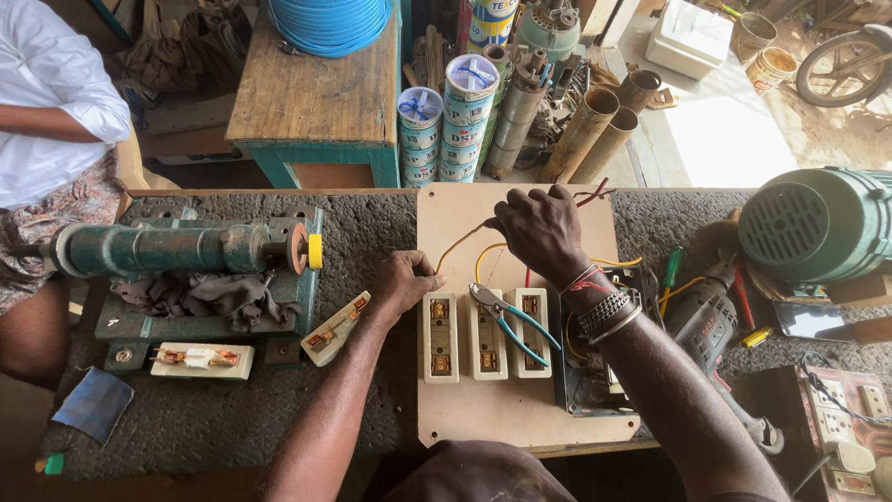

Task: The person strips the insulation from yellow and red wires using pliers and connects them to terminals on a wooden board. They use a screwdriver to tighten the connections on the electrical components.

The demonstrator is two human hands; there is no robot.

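My right hand (542, 228) is closed over the far part of a pale wooden board (520, 414), pinching a thin yellow wire (462, 240) and red wires (591, 195). My left hand (404, 282) is curled into a fist at the board's left edge and rests there; what it holds, if anything, is hidden. Three cream fuse holders (484, 335) sit in a row on the board. Blue-handled pliers (509, 317) lie across them.
A green winding machine (177, 249) with a grey rag stands at left, loose fuse carriers (202, 360) near it. A green motor (818, 223), a drill (706, 321), screwdrivers and a switch panel (850, 418) lie right. A seated person in a white shirt (51, 93) is far left.
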